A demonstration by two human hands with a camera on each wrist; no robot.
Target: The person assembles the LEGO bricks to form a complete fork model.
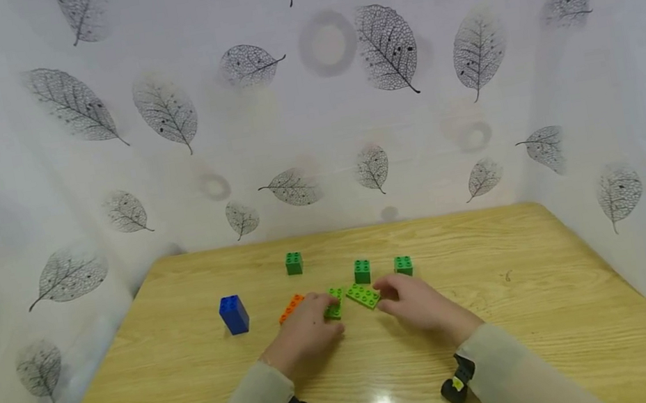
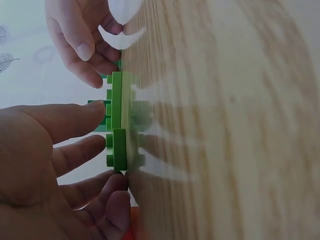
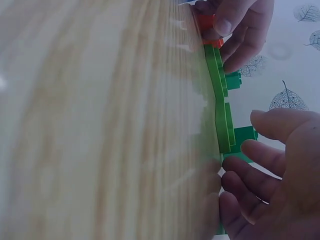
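Two flat lime-green toy bricks lie studs up on the table between the hands. My left hand (image 1: 305, 331) hovers by the left lime brick (image 1: 335, 307), fingers loosely bent, thumb and forefinger apart. Part of an orange brick (image 1: 290, 307) shows behind that hand; the rest is hidden. My right hand (image 1: 419, 309) is beside the right end of the other lime brick (image 1: 363, 296), its fingers relaxed and spread in the right wrist view. Neither hand visibly grips anything; whether fingertips touch the bricks I cannot tell.
A tall blue block (image 1: 235, 315) stands on the left of the wooden table (image 1: 547, 335). Three darker green blocks are farther back: one at the back left (image 1: 294, 264), another behind the lime bricks (image 1: 362, 271), and a third (image 1: 403, 265) just beyond the right hand. Leaf-patterned curtains surround the table.
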